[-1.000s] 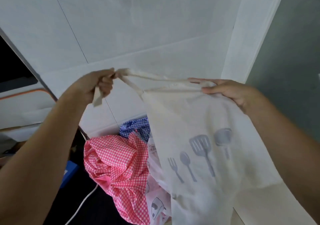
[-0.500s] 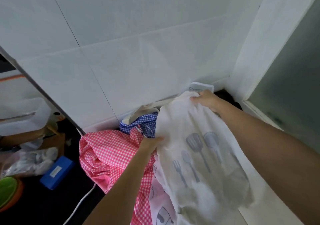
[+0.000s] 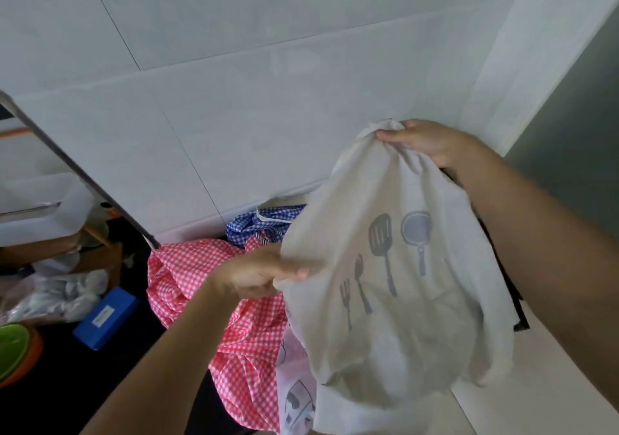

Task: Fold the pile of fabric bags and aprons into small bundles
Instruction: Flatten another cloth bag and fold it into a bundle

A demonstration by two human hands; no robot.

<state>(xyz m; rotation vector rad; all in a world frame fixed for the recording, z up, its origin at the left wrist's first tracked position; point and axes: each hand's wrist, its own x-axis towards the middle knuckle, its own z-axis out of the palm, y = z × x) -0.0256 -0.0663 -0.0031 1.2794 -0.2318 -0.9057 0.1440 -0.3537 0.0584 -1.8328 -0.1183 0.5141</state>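
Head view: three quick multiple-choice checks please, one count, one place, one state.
1. Utensils printed on the cream cloth: A) two; B) four; C) six.
2. The blue box lies: A) on the cloth; B) in a hand; C) left of the pink checked fabric.
3. The cream cloth is: A) held up unfolded by the left hand and right hand; B) folded small; C) flat on the counter.
B: fork, spoon, spatula and pan show. C: it sits on the dark surface there. A: both hands grip it and it hangs loose.

Dim, soft daylight; edges bowed by wide-angle lens, slightly blurred.
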